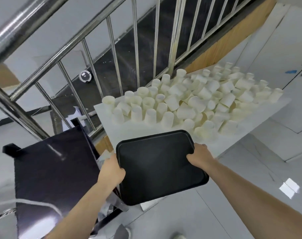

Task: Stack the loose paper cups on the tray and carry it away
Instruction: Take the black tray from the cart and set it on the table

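- Two bare hands hold one black tray (157,163): the left hand (111,171) grips its left edge with the thumb on top near the corner, and the right hand (199,156) grips its right edge with the thumb curled over the rim.
- One tray only, with nothing on it; it hangs between the two hands, over the near edge of the white table (127,133).
- Dozens of white paper cups (181,104), too many to count exactly, crowd the table beyond the tray; most stand mouth down, some lie tipped on others, and a few show their open mouths.
- The cups lie well ahead of both hands, apart from the tray.
- One steel railing (88,54) runs behind the table.
- One black chair (53,166) stands just left of the left hand.
- One round robot vacuum (85,76) sits on the floor below, past the railing.
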Demonstrator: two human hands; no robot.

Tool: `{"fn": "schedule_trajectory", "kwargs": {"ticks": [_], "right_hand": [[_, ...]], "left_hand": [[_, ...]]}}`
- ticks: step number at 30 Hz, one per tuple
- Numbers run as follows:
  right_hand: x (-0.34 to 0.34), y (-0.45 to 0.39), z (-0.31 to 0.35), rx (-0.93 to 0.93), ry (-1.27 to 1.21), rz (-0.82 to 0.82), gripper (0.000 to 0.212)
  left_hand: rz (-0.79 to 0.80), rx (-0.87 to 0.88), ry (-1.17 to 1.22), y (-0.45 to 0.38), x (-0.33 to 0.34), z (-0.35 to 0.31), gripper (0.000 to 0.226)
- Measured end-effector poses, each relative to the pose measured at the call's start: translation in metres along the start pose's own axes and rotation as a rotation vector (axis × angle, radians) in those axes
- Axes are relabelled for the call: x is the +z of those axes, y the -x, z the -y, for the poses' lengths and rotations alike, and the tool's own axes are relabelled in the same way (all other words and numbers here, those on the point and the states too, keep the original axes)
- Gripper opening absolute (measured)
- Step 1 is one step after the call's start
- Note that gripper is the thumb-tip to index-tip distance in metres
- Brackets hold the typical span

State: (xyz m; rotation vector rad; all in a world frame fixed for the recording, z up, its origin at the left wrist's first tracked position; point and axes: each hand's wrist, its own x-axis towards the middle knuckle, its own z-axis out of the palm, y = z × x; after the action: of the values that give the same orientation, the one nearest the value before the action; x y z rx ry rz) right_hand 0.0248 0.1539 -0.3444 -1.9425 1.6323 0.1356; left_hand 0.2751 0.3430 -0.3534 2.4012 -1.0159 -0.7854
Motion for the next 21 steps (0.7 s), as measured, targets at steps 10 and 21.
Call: {"fn": "schedule_trajectory", "kwargs": {"ticks": [10,21], "right_hand": [[-0.003,-0.045,-0.031,-0.148,0.033,0.268,0.045],[0.002,-0.084,-0.017,-0.184,0.087,0.332,0.068]], "left_hand": [[-0.025,-0.294,0.087,0.032,0.069,-0.015,0.04],[-0.047,-0.34,0.169,0.006,0.087,-0.023,0.039]]}}
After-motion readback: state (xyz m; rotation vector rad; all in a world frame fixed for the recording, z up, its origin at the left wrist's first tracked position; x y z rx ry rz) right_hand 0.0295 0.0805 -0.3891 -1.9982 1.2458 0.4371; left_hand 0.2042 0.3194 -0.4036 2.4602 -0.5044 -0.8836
